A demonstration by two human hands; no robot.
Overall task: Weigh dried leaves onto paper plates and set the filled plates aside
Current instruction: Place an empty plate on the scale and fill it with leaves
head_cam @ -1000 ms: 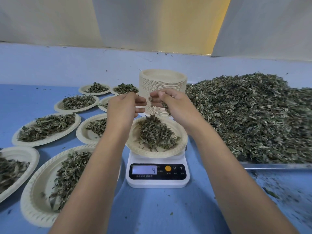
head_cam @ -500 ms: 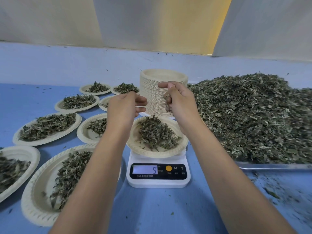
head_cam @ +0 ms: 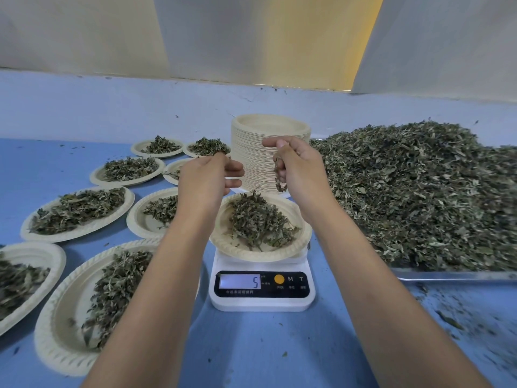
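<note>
Grey-green dried leaves [head_cam: 257,219] lie in a loose mound in the middle of a round cream paper plate [head_cam: 221,233]. The plate sits on a small white digital kitchen scale [head_cam: 263,302] whose lit display [head_cam: 239,281] reads 5. Above the far right edge of the scale, the right grip [head_cam: 302,169] is clenched on a small clump of dried leaves [head_cam: 279,180], pinched between thumb and curled fingers. The clump dangles clear of the mound and does not touch it. The left grip [head_cam: 205,180] hovers above the far left side of the scale with its back to the camera. Its fingers are partly curled and point toward the right grip across a gap, and whether it holds anything cannot be told. Neither grip touches the paper plate or the scale. Just behind the scale stands a tall stack of empty cream plates [head_cam: 251,152], its front partly hidden by both grips. Right of the scale, a shallow metal tray [head_cam: 447,275] carries a big heap of loose leaves [head_cam: 419,191]. Left of the scale and back-left of it, filled paper plates [head_cam: 46,331] spread over the blue worktop [head_cam: 265,345], well apart from the tray. The left forearm [head_cam: 167,275] crosses over two of them. Leaf crumbs [head_cam: 447,320] are scattered on the worktop right of the scale, in front of the tray.
</note>
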